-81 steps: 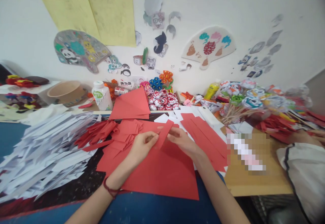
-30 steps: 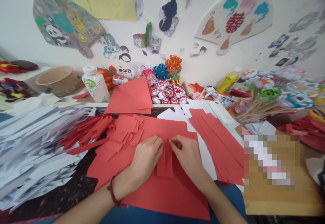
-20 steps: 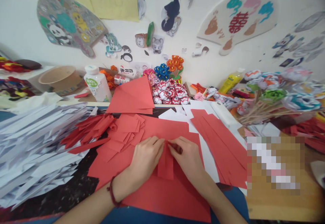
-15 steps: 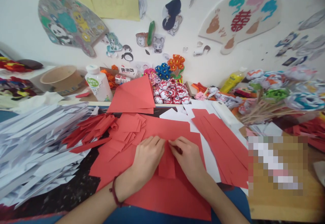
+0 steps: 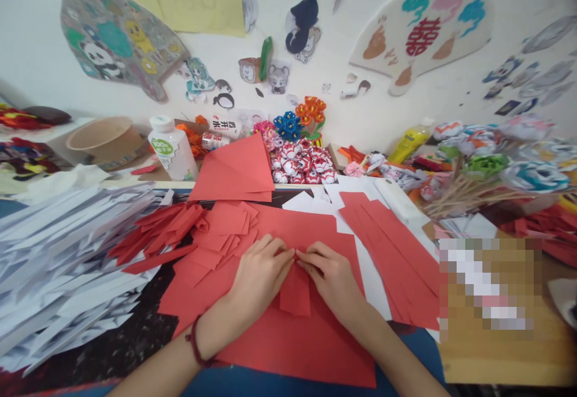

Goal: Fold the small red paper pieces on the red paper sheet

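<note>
Red paper dominates the bench: a small folded strip of red paper (image 5: 295, 289) lies flat on a large red paper sheet (image 5: 311, 343), directly between the person's two hands. Left hand (image 5: 259, 277) rests palm down with its fingertips pressing the strip's top edge; right hand (image 5: 331, 277) does likewise from the other side, so the fingertips of both nearly meet above the fold. Neither hand grips or lifts anything; both are flattened, pressing. In my judgement the strip is already folded over and its crease is being set, with any later folds not yet made. Beyond the left hand sits a loose heap of small red paper pieces (image 5: 198, 232), and further out on that side a large pile of white paper strips (image 5: 67, 259). Beyond the right hand lie several long red paper strips (image 5: 392, 247), uncreased and flat. Far behind both hands stands a white plastic glue bottle (image 5: 174, 148).
</note>
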`<state>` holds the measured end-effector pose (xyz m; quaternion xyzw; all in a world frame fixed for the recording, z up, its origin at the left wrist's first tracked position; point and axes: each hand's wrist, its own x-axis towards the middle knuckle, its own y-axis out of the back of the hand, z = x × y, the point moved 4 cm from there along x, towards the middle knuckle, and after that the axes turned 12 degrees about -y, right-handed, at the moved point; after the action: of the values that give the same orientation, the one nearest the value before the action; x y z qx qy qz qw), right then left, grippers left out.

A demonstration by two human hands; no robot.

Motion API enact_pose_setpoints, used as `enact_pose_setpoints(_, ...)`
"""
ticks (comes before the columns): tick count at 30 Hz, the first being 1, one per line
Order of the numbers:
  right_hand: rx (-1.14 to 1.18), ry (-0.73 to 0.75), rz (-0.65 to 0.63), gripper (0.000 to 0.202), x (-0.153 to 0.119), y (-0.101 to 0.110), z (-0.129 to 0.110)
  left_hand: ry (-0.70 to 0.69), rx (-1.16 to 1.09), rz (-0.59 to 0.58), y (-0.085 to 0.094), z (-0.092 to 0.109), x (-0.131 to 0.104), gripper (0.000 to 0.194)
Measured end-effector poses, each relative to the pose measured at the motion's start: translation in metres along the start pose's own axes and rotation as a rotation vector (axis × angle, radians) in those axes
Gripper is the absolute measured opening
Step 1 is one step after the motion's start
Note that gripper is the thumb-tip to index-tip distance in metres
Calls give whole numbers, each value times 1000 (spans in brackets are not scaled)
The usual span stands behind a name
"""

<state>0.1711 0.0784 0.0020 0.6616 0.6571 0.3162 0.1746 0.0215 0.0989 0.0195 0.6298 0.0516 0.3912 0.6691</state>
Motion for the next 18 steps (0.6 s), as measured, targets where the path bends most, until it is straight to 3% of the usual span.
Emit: enact_pose_setpoints(18, -125, 31, -20, 35, -2, 2, -4, 31, -39, -85, 0, -2, 1, 29)
